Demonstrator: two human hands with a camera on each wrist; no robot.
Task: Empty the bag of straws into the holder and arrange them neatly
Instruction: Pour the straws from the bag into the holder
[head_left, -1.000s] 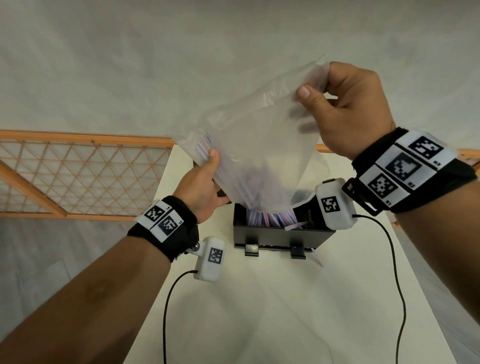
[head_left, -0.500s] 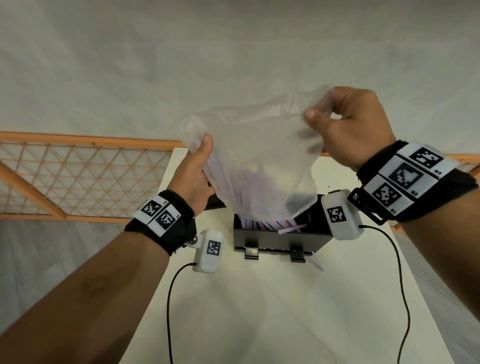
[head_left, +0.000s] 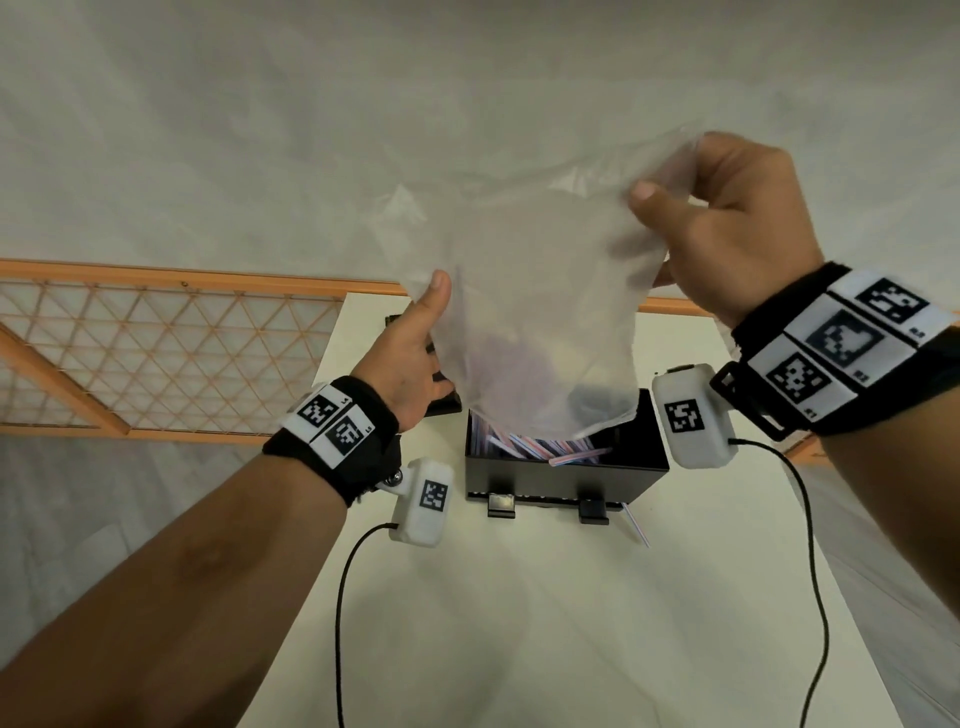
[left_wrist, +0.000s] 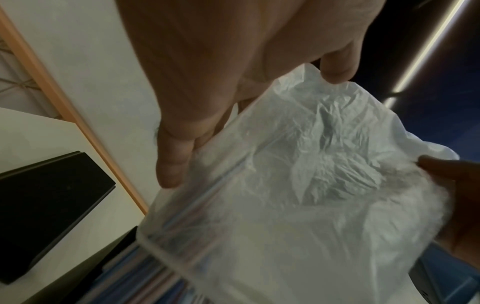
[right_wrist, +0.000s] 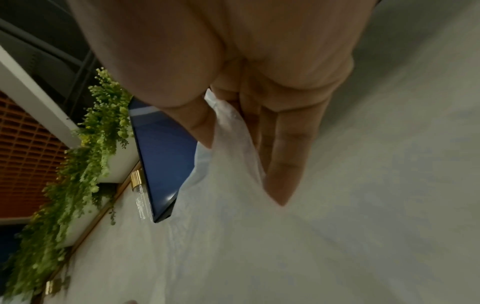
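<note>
Both grips pinch the thin translucent plastic bag (head_left: 540, 291): my right hand (head_left: 727, 228) at 1 o'clock, my left hand (head_left: 410, 348) at 9. Its mouth hangs over the black rectangular holder (head_left: 566, 473), striped straws (head_left: 540, 447) inside. Film looks light, limp, slippery; hold upper corners.

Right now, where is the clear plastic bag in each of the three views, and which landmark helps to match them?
Head: the clear plastic bag is in the upper centre, above the black holder.
Left wrist: it fills the lower right.
Right wrist: a white sheet in the centre and below.
Shared landmark: the right hand pinching the bag, at the right edge and at the top.
</note>
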